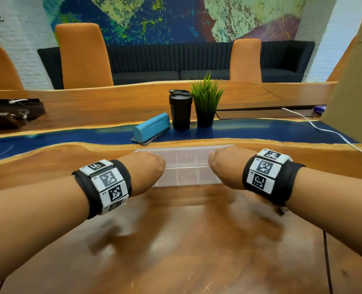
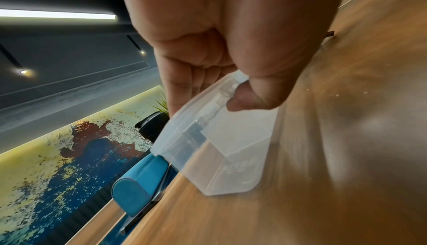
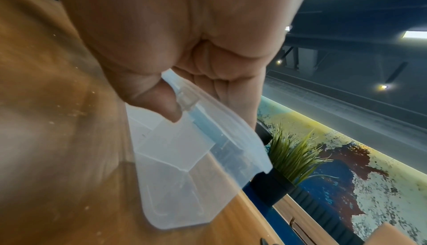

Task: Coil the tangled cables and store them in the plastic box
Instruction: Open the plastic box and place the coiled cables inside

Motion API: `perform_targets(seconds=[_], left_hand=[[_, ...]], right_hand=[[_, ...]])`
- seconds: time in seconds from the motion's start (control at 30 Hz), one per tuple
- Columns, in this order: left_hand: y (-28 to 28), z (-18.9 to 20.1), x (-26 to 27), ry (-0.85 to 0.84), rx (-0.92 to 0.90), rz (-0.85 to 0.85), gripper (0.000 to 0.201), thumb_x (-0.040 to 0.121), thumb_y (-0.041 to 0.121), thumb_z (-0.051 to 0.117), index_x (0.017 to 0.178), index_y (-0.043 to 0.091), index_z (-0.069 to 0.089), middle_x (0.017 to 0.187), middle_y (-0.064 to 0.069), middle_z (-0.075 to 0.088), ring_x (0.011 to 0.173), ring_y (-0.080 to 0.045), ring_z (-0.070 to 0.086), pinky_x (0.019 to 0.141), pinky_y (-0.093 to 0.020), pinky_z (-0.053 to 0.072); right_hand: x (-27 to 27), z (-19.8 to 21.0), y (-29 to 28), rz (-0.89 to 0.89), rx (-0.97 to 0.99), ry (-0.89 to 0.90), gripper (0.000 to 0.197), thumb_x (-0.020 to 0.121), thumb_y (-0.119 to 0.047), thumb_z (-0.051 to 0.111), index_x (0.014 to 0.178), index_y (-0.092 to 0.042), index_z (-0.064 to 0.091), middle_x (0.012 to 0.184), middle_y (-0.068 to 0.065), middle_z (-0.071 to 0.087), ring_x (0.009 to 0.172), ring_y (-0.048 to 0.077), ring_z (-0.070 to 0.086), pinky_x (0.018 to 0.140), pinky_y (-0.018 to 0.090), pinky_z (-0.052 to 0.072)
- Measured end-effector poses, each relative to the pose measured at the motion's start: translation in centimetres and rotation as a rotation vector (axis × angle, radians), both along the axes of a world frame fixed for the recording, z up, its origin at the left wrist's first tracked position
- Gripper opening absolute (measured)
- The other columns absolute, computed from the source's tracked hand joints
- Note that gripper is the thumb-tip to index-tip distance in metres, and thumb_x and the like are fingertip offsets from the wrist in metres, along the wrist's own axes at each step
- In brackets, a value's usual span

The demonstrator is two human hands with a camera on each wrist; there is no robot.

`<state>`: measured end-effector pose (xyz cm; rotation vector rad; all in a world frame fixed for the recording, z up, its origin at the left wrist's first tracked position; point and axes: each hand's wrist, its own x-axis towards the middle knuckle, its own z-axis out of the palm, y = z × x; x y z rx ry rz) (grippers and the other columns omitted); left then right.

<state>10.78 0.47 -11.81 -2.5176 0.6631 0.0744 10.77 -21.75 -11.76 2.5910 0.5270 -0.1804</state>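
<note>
A clear plastic box [image 1: 186, 164] with dividers inside lies on the wooden table [image 1: 176, 240] in front of me, its lid down. My left hand [image 1: 146, 168] grips its left end and my right hand [image 1: 222, 164] grips its right end. In the left wrist view the left hand [image 2: 208, 99] has its thumb against the front of the box [image 2: 231, 148] and its fingers curled over the lid. The right wrist view shows the right hand [image 3: 196, 103] holding the box [image 3: 184, 166] the same way. A thin dark cable [image 1: 326, 262] runs along the table at lower right.
Behind the box stand a black tumbler [image 1: 180, 111], a small potted plant [image 1: 205, 102] and a blue case [image 1: 152, 128] on a flat device. A white cable [image 1: 324, 128] trails at the right beside a cardboard panel [image 1: 354, 81]. A black bag [image 1: 10, 113] lies far left.
</note>
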Motion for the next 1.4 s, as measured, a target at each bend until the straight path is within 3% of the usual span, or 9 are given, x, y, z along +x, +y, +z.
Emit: perform_targets(seconds=[0.13, 0.33, 0.47, 0.53, 0.63, 0.73, 0.87, 1.2, 1.4], left_hand=[[-0.4, -0.1, -0.6, 0.057, 0.013, 0.030, 0.017, 0.096, 0.007, 0.053, 0.112, 0.011, 0.054, 0.090, -0.002, 0.045, 0.076, -0.018, 0.043, 0.068, -0.026, 0.035], [0.9, 0.6, -0.5, 0.053, -0.108, 0.035, 0.003, 0.092, 0.019, 0.049, 0.092, 0.018, 0.046, 0.086, -0.001, 0.056, 0.070, -0.019, 0.051, 0.060, -0.030, 0.041], [1.9, 2.4, -0.1, 0.019, -0.183, 0.052, 0.010, 0.091, 0.029, 0.045, 0.086, 0.021, 0.048, 0.081, 0.000, 0.057, 0.068, -0.019, 0.051, 0.058, -0.032, 0.039], [2.9, 3.6, 0.6, 0.003, -0.292, 0.023, 0.013, 0.092, 0.034, 0.049, 0.091, 0.023, 0.056, 0.082, 0.000, 0.062, 0.074, -0.022, 0.057, 0.063, -0.033, 0.043], [4.7, 5.3, 1.6, 0.087, -0.588, 0.043, 0.016, 0.096, 0.038, 0.056, 0.089, 0.026, 0.064, 0.081, 0.006, 0.067, 0.076, -0.018, 0.061, 0.066, -0.029, 0.044], [5.4, 6.2, 2.9, 0.242, -0.971, 0.174, 0.015, 0.098, 0.033, 0.059, 0.094, 0.022, 0.069, 0.081, 0.004, 0.076, 0.075, -0.008, 0.069, 0.069, -0.029, 0.054], [6.4, 4.9, 4.9, 0.381, -1.373, 0.438, 0.018, 0.099, 0.025, 0.059, 0.101, 0.008, 0.062, 0.088, -0.012, 0.077, 0.070, -0.019, 0.072, 0.065, -0.032, 0.053], [9.4, -4.4, 5.6, 0.594, -1.367, 0.916, 0.019, 0.097, 0.023, 0.062, 0.107, 0.007, 0.067, 0.087, -0.016, 0.074, 0.061, -0.018, 0.069, 0.052, -0.028, 0.057], [10.2, -2.9, 5.2, 0.571, -1.551, 0.963, 0.021, 0.097, 0.015, 0.059, 0.114, 0.003, 0.063, 0.091, -0.016, 0.075, 0.061, -0.019, 0.071, 0.046, -0.026, 0.056]], right_hand=[[-0.5, 0.4, -0.1, 0.031, -0.006, 0.021, 0.020, 0.087, -0.009, 0.057, 0.106, -0.009, 0.062, 0.092, 0.006, 0.063, 0.079, 0.023, 0.063, 0.071, 0.031, 0.055], [-0.3, 1.3, -2.3, -0.019, 0.215, 0.011, 0.029, 0.085, -0.026, 0.053, 0.113, -0.020, 0.056, 0.105, 0.003, 0.062, 0.088, 0.022, 0.060, 0.077, 0.037, 0.055], [-2.3, 3.1, -3.7, 0.170, 0.518, -0.296, 0.033, 0.090, -0.041, 0.052, 0.116, -0.022, 0.063, 0.110, -0.001, 0.061, 0.101, 0.022, 0.058, 0.082, 0.035, 0.050], [-3.9, 3.2, -3.6, 0.260, 0.522, -0.359, 0.024, 0.092, -0.039, 0.049, 0.099, -0.023, 0.065, 0.094, -0.003, 0.059, 0.083, 0.020, 0.058, 0.067, 0.032, 0.048], [-4.8, 1.5, -2.6, 0.184, 0.356, -0.158, 0.030, 0.094, -0.043, 0.045, 0.118, -0.028, 0.057, 0.111, -0.005, 0.055, 0.092, 0.017, 0.057, 0.075, 0.027, 0.050], [-3.7, 0.2, -2.3, 0.114, 0.318, -0.102, 0.040, 0.096, -0.040, 0.047, 0.132, -0.022, 0.049, 0.123, -0.001, 0.051, 0.101, 0.018, 0.051, 0.079, 0.027, 0.043], [-2.1, -0.4, -1.8, 0.125, 0.296, -0.112, 0.016, 0.097, -0.021, 0.049, 0.098, -0.018, 0.065, 0.099, 0.000, 0.056, 0.077, 0.014, 0.046, 0.060, 0.021, 0.035], [-0.1, 0.4, -1.4, 0.114, 0.290, -0.020, 0.021, 0.089, -0.003, 0.055, 0.092, -0.021, 0.066, 0.095, -0.001, 0.055, 0.081, 0.020, 0.057, 0.071, 0.029, 0.053], [1.9, 0.1, -1.3, 0.049, 0.280, -0.013, 0.026, 0.089, -0.005, 0.058, 0.107, -0.019, 0.069, 0.104, 0.003, 0.062, 0.090, 0.023, 0.060, 0.081, 0.032, 0.055]])
